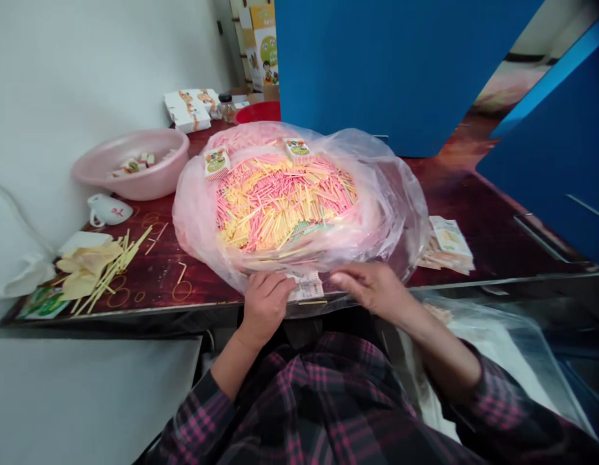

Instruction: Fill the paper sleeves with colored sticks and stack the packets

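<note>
A small printed paper packet (306,286) lies flat at the table's front edge, in front of a big clear plastic bag. My left hand (265,303) has its fingers curled over the packet's left end. Just right of the packet, my right hand (374,289) is held loosely bent, its thumb pointing left and nothing visible in it. The plastic bag (197,226) is rolled open and full of thin pink, yellow and green sticks (280,200). Two small printed boxes, a left box (216,164) and a right box (299,151), rest on the heap.
A stack of printed packets (449,242) lies to the right. On the left are a pink basin (134,181) holding small pieces, a white mug (109,210), loose yellow sticks (117,265) and rubber bands (181,291). A blue panel (377,71) rises behind the table.
</note>
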The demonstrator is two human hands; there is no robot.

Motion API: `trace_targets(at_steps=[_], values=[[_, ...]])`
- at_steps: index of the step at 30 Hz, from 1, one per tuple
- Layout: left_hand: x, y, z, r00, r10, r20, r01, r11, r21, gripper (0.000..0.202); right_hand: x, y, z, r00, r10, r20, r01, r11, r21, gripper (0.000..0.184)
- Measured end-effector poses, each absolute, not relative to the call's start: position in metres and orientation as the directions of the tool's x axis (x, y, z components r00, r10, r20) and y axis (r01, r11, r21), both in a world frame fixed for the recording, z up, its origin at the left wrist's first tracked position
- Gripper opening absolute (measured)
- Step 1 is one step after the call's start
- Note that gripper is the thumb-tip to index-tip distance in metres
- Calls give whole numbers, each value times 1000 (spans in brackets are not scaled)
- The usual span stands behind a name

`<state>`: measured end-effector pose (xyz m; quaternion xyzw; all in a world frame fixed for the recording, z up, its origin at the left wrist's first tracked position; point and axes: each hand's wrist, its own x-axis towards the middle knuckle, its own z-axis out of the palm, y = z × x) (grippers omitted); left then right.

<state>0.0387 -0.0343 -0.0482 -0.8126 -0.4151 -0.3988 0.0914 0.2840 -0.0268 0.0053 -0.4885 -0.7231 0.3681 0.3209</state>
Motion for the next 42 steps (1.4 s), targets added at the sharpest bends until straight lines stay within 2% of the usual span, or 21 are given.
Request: trace_targets(at_steps=[3, 4, 6, 9, 11, 13, 15, 18, 20, 24, 27, 30, 32, 33, 35, 37, 39, 42], values=[[48, -41, -35, 300, 567, 767, 726, -658, 201, 10, 259, -23, -10, -370, 927, 54, 392, 208, -896, 42], [51, -42, -31, 266, 594, 760, 715, -650, 257, 9, 254, -22, -13, -351, 934, 66, 323, 187, -928, 40], [54, -43, -24, 151, 708, 690, 657, -594, 465, 13, 248, -21, -14, -302, 950, 83, 176, 141, -974, 35], [55, -41, -17, 33, 926, 377, 363, -362, 858, 44, 246, -19, -9, -292, 955, 59, 61, 80, -995, 28], [52, -38, -14, 89, 984, 156, 145, -167, 975, 47, 245, -19, -4, -293, 955, 39, 26, 48, -998, 25], [48, -37, -9, 152, 987, 45, 50, -54, 997, 42, 243, -18, -1, -291, 957, 14, -23, 8, -1000, 30], [44, -36, -4, 148, 988, 30, 59, -40, 997, 38, 240, -17, 0, -295, 955, -14, -47, -29, -998, 38], [38, -36, 4, 120, 991, 53, 147, -70, 987, 31, 234, -14, 0, -300, 954, -33, 14, -30, -999, 33], [34, -36, 9, 99, 993, 67, 195, -86, 977, 27, 228, -13, 0, -273, 962, 9, 77, 31, -997, 34], [29, -37, 14, 109, 992, 61, 169, -79, 982, 21, 215, -11, 3, -219, 955, 202, 240, 253, -937, 45], [22, -37, 16, 56, 991, 121, 212, -130, 969, 10, 207, 3, 11, -337, 902, 269, 335, 382, -861, 58], [13, -37, 16, -21, 977, 212, 262, -199, 944, 11, 201, 35, 20, -439, 833, 337, 407, 519, -752, 49], [8, -37, 15, -44, 967, 249, 277, -228, 933, 12, 196, 63, 25, -498, 748, 438, 474, 658, -584, 29], [6, -37, 14, -54, 965, 256, 282, -232, 931, 12, 193, 77, 27, -568, 681, 463, 502, 732, -460, 26], [5, -38, 12, -69, 967, 243, 285, -215, 934, 10, 185, 100, 30, -729, 556, 400, 526, 828, -194, 37], [5, -38, 10, -85, 973, 213, 272, -183, 945, 10, 177, 116, 32, -841, 479, 251, 499, 866, 20, 40], [5, -39, 10, -96, 979, 179, 240, -152, 959, 10, 169, 125, 34, -889, 434, 146, 454, 878, 154, 34], [6, -38, 8, -106, 984, 141, 171, -121, 978, 11, 163, 130, 34, -927, 358, 113, 375, 893, 248, 25]])
